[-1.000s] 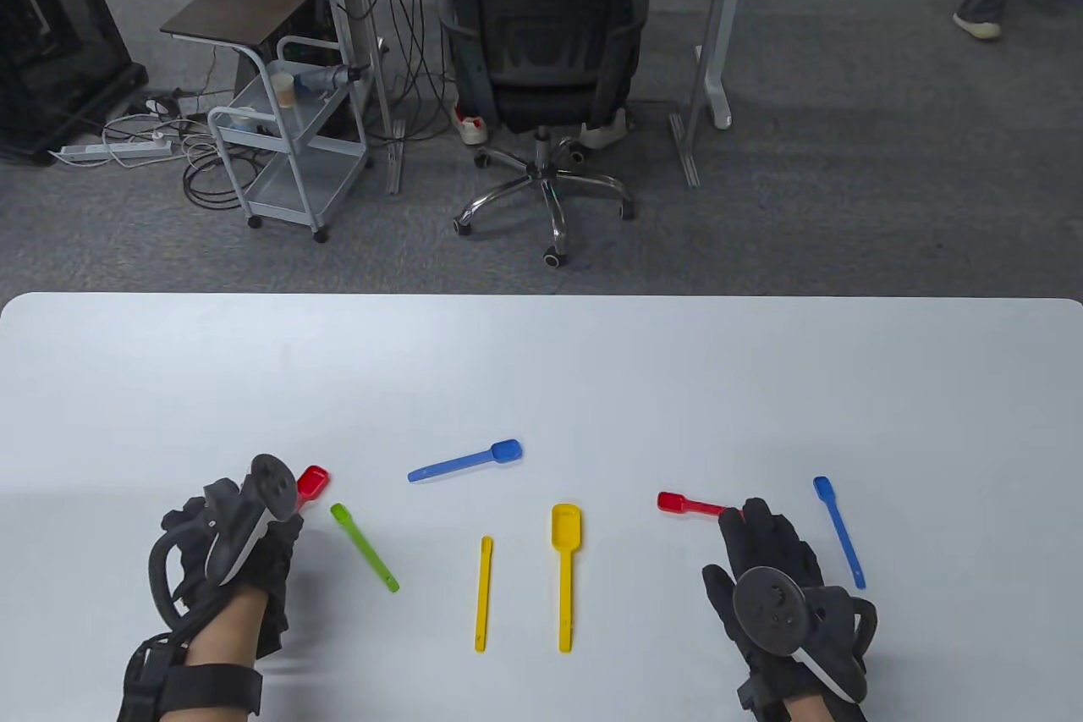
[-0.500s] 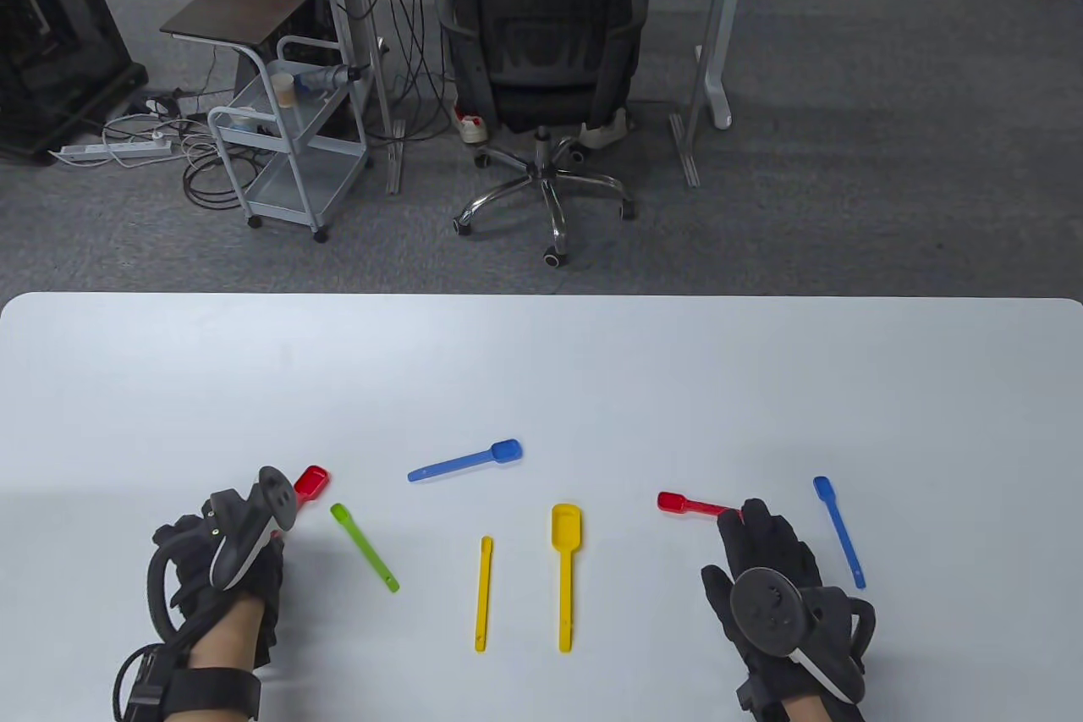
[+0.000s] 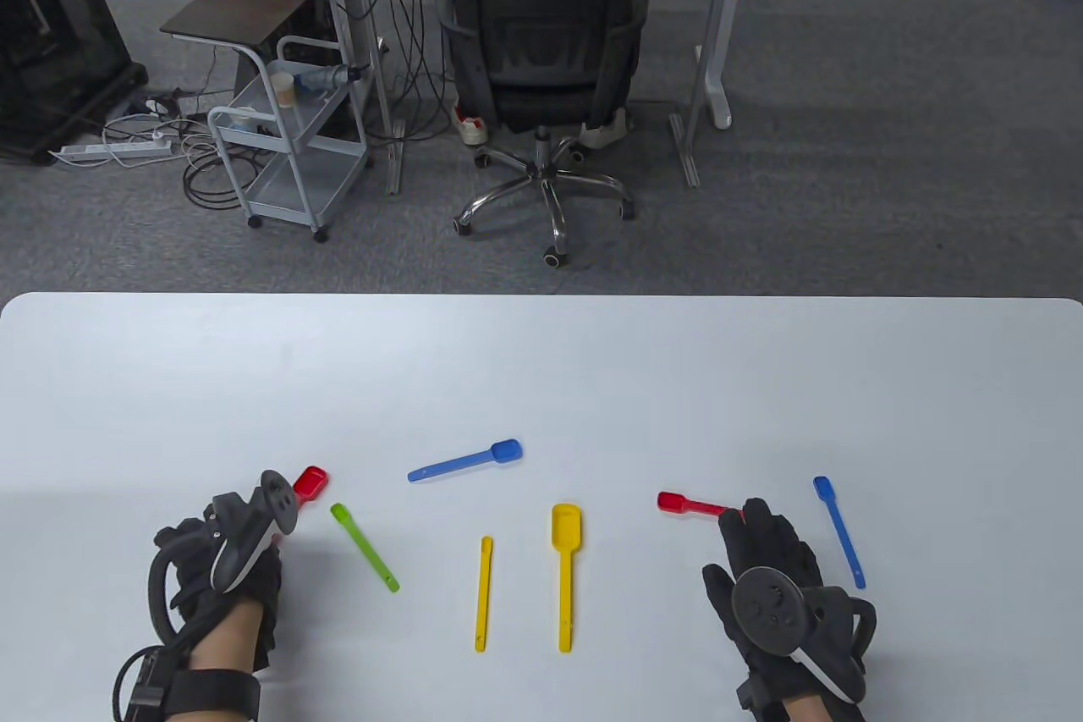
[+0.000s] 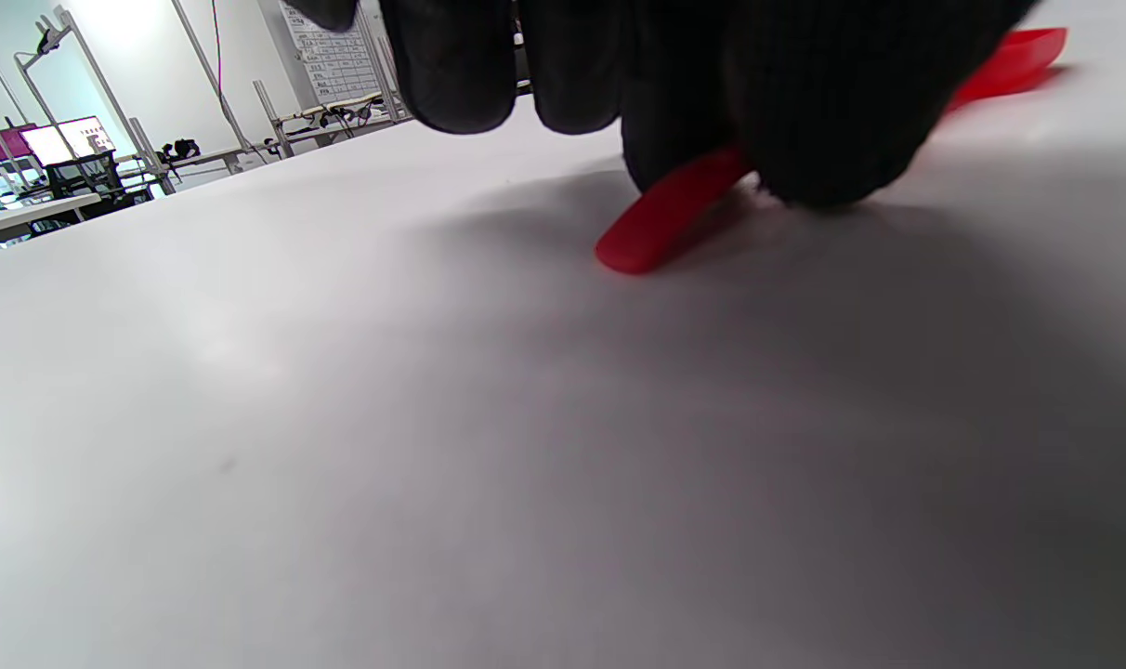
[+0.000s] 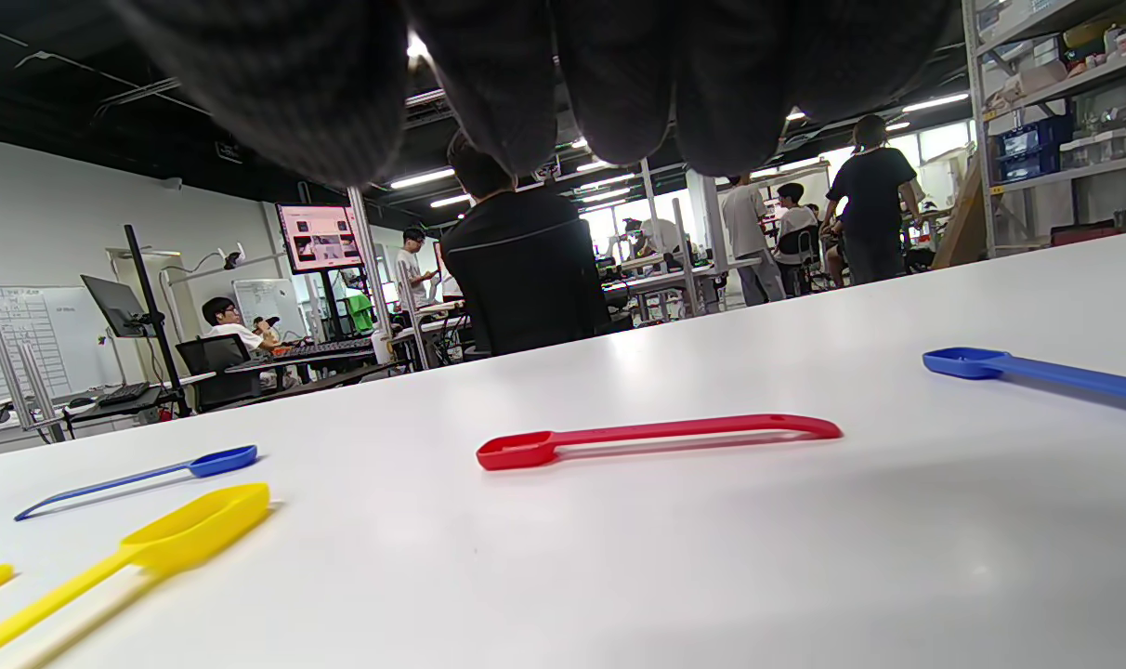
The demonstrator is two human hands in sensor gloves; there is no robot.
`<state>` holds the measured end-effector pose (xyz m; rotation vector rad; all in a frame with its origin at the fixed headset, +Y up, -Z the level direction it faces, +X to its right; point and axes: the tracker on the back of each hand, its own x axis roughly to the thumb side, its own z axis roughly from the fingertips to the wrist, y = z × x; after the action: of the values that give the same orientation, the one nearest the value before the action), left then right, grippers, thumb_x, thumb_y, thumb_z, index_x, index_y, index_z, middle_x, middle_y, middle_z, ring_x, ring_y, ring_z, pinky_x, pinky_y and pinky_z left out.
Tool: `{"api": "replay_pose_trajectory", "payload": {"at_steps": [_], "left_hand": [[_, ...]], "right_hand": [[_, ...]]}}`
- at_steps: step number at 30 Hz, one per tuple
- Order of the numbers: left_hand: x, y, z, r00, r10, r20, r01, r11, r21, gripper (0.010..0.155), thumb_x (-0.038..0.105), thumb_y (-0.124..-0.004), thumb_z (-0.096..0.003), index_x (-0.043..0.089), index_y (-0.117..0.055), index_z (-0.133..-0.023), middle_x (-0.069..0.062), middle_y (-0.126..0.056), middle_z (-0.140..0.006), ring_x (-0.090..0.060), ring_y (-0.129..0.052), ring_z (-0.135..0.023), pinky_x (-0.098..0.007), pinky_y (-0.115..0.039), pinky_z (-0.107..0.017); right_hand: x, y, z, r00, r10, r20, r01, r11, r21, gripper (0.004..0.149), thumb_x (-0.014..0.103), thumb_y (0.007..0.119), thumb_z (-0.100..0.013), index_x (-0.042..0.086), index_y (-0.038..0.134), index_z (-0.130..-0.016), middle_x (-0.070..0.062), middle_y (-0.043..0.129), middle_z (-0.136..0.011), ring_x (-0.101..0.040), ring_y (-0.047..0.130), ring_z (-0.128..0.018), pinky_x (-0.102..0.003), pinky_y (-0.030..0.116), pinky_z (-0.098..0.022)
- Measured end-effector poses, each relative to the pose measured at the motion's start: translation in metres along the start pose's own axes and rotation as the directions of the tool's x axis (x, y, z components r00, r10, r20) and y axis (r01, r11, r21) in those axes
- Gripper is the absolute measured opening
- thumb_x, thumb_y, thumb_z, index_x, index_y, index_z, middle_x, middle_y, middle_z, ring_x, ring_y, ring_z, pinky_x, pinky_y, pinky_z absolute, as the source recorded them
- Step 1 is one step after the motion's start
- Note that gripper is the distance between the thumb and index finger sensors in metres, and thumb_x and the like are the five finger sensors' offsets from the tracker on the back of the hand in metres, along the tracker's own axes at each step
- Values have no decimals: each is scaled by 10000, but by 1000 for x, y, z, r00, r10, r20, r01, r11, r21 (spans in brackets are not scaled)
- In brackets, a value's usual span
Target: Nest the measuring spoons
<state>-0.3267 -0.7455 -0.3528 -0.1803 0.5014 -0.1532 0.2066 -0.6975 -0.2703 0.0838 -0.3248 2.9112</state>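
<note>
Several coloured measuring spoons lie on the white table (image 3: 541,366). My left hand (image 3: 258,540) pinches the handle of a larger red spoon (image 3: 310,483). In the left wrist view the fingertips (image 4: 805,139) press on that red handle (image 4: 665,214), whose end touches the table. My right hand (image 3: 761,553) is flat and open over the handle end of a small red spoon (image 3: 681,504). In the right wrist view that spoon (image 5: 656,435) lies free on the table below the fingers (image 5: 619,74). A green spoon (image 3: 364,547) lies just right of the left hand.
A larger blue spoon (image 3: 465,461), a thin yellow spoon (image 3: 483,592) and a big yellow spoon (image 3: 565,570) lie in the middle. A small blue spoon (image 3: 839,530) lies right of my right hand. An office chair (image 3: 541,36) stands beyond the table's far edge.
My left hand has shifted slightly toward the near edge and closed over the red spoon's handle. The right hand and the other spoons have not moved.
</note>
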Motion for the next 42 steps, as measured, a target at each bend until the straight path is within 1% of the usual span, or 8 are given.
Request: {"api": "replay_pose_trajectory", "payload": {"at_steps": [8, 19, 25, 32, 39, 42], "left_hand": [[8, 2, 4, 998, 31, 53, -32, 999, 23, 467, 445, -948, -418, 163, -964, -789, -46, -718, -1161, -421, -767, -1100, -634, -514, -825], [16, 16, 19, 998, 29, 56, -34, 996, 85, 472, 445, -956, -411, 126, -973, -758, -46, -722, -1155, -430, -771, -1093, -641, -514, -817], [27, 27, 35, 996, 40, 82, -51, 989, 137, 481, 456, -958, -406, 113, -977, -743, -54, -730, -1149, -440, -771, -1087, -645, -516, -811], [46, 43, 57, 990, 78, 119, -98, 981, 165, 483, 463, -961, -402, 106, -982, -727, -59, -722, -1152, -447, -770, -1084, -647, -510, -808], [69, 56, 88, 974, 130, 185, -164, 970, 182, 488, 467, -957, -401, 98, -983, -718, -76, -726, -1144, -460, -780, -1069, -648, -512, -802], [80, 59, 100, 969, 131, 209, -172, 966, 194, 488, 467, -957, -400, 94, -985, -712, -82, -728, -1140, -470, -782, -1062, -648, -515, -799]], "right_hand": [[-1, -1, 0, 1000, -6, -8, 6, 1000, -10, 649, 454, 727, -509, 155, 660, -1081, -238, 604, -1193, -546, 701, -995, -641, 615, -684], [-2, -1, 0, 1000, -11, -14, 10, 1000, -14, 655, 457, 727, -508, 157, 652, -1086, -251, 578, -1200, -557, 681, -1000, -646, 610, -684], [-2, -2, 0, 1000, -6, -14, 6, 1000, -12, 655, 458, 726, -510, 156, 653, -1086, -251, 581, -1199, -558, 682, -999, -647, 611, -682], [-2, -2, 1, 1000, -8, -17, 8, 1000, -13, 654, 458, 726, -511, 157, 651, -1086, -252, 579, -1200, -559, 681, -999, -648, 610, -683], [-2, -2, 1, 1000, -9, -26, 9, 1000, -9, 654, 459, 726, -510, 158, 653, -1086, -251, 581, -1200, -559, 682, -998, -649, 609, -683], [-2, -2, 1, 999, -9, -31, 8, 1000, -9, 656, 460, 726, -510, 157, 652, -1087, -249, 580, -1200, -560, 679, -1000, -650, 608, -683]]}}
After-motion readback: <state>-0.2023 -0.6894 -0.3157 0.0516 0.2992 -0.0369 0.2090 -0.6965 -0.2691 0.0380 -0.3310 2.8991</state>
